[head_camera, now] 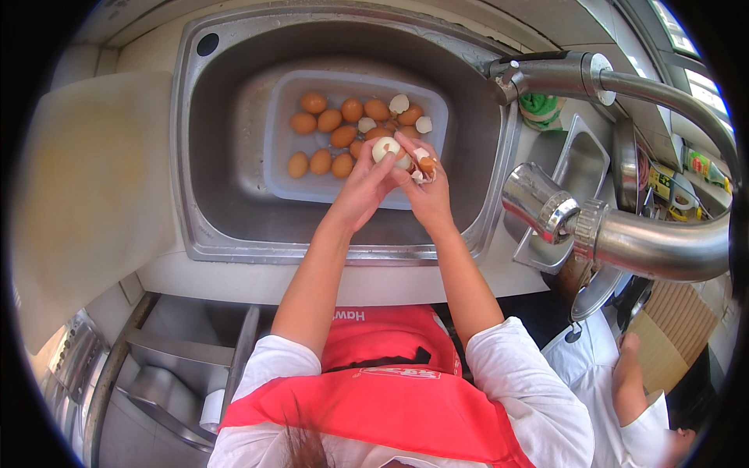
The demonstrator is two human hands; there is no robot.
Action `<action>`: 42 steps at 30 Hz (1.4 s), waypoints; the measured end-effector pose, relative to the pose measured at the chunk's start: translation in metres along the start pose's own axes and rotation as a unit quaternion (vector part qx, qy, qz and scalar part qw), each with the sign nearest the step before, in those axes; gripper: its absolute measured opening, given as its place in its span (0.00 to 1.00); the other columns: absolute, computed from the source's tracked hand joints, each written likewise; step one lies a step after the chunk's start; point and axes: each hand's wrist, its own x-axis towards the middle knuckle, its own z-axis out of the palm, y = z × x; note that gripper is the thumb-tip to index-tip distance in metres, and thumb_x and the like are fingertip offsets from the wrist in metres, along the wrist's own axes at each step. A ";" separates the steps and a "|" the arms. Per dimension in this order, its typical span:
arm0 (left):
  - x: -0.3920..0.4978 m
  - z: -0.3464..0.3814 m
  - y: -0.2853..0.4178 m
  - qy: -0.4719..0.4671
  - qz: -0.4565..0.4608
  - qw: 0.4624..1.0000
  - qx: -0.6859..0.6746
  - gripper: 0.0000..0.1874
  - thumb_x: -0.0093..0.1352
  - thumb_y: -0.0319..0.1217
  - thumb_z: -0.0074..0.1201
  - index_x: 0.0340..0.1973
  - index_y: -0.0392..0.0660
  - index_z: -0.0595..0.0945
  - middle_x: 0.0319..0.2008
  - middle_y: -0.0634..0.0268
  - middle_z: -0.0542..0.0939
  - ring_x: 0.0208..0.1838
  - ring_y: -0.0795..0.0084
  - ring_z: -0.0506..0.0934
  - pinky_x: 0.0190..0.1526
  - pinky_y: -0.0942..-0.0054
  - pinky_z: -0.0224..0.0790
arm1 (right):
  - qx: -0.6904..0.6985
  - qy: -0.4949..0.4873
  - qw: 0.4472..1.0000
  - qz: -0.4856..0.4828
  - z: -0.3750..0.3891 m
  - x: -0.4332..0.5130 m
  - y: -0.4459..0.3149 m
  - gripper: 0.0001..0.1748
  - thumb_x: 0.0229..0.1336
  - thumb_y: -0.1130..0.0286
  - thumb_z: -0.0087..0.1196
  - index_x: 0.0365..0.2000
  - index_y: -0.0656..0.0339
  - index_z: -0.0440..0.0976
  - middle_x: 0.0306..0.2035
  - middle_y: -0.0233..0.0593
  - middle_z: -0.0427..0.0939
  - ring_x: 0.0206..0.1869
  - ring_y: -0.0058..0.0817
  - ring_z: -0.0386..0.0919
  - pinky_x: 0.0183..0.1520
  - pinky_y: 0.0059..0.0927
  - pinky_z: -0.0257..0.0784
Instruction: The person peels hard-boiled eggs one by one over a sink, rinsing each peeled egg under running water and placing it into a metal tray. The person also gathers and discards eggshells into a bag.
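My two hands meet above a pale plastic tub (287, 190) in a stainless steel sink. Between them is a partly peeled egg (385, 148), its white surface bare at the upper left. My left hand (366, 181) has its thumb and fingers closed on the egg. My right hand (430, 193) touches the egg's right side and holds broken eggshell (427, 165) in its fingers. Several brown eggs (343, 136) in their shells lie in shallow water in the tub. Cracked white-lined shell pieces (399, 104) rest among them at the right, some hidden behind my hands.
The sink's steel rim (234, 250) surrounds the tub. A metal faucet (541, 202) reaches in from the right, above steel pans (579, 164). A cutting board (99, 193) lies at left. Another person (608, 380) stands at lower right beside a wooden board (655, 345).
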 end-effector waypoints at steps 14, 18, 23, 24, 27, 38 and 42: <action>0.011 -0.016 -0.002 0.032 -0.031 0.999 0.011 0.21 0.72 0.37 0.47 0.59 0.51 0.65 0.51 0.65 0.71 0.48 0.75 0.73 0.45 0.75 0.68 | -0.094 0.155 0.974 -0.134 0.007 0.001 0.015 0.10 0.58 0.77 0.52 0.41 0.66 0.74 0.41 0.41 0.77 0.45 0.30 0.75 0.49 0.28 0.70; 0.018 -0.039 -0.008 0.097 -0.016 0.992 -0.075 0.21 0.71 0.36 0.48 0.57 0.46 0.65 0.48 0.63 0.73 0.44 0.72 0.76 0.42 0.75 0.70 | -0.072 0.116 0.991 0.010 -0.005 0.007 0.016 0.18 0.53 0.75 0.56 0.47 0.65 0.72 0.48 0.45 0.73 0.49 0.37 0.73 0.54 0.33 0.68; 0.029 -0.054 -0.020 0.194 -0.028 0.964 0.179 0.18 0.71 0.40 0.47 0.50 0.45 0.68 0.44 0.62 0.75 0.45 0.70 0.76 0.41 0.72 0.70 | -0.344 -0.042 0.937 -0.048 -0.002 0.018 0.044 0.32 0.47 0.68 0.61 0.53 0.62 0.65 0.61 0.49 0.59 0.57 0.42 0.66 0.58 0.38 0.64; 0.032 -0.057 -0.021 0.181 -0.039 0.959 0.212 0.18 0.71 0.40 0.48 0.50 0.44 0.68 0.45 0.60 0.75 0.44 0.67 0.76 0.41 0.71 0.71 | -0.296 -0.110 0.949 -0.009 0.007 0.024 0.059 0.31 0.47 0.66 0.62 0.53 0.62 0.65 0.60 0.49 0.59 0.56 0.42 0.66 0.57 0.37 0.65; 0.052 -0.094 -0.020 0.172 -0.020 0.890 0.423 0.20 0.69 0.39 0.51 0.51 0.42 0.67 0.46 0.55 0.76 0.45 0.59 0.77 0.43 0.66 0.71 | -0.205 -0.305 0.921 0.132 0.014 0.058 0.101 0.29 0.47 0.61 0.61 0.50 0.61 0.67 0.58 0.49 0.63 0.55 0.43 0.68 0.52 0.38 0.69; 0.083 -0.121 -0.016 0.174 -0.032 0.597 0.783 0.37 0.58 0.39 0.60 0.59 0.41 0.62 0.55 0.48 0.69 0.55 0.47 0.71 0.53 0.56 0.66 | -0.537 -0.152 0.830 -0.019 0.060 0.036 0.131 0.13 0.47 0.61 0.57 0.35 0.53 0.72 0.40 0.43 0.71 0.45 0.48 0.73 0.38 0.42 0.73; 0.102 -0.135 -0.039 0.159 0.025 0.668 0.727 0.36 0.58 0.38 0.60 0.59 0.43 0.62 0.56 0.47 0.67 0.55 0.45 0.70 0.53 0.56 0.66 | -0.475 -0.196 0.858 0.013 0.032 0.029 0.124 0.14 0.42 0.66 0.61 0.34 0.51 0.72 0.40 0.40 0.71 0.46 0.47 0.72 0.38 0.42 0.72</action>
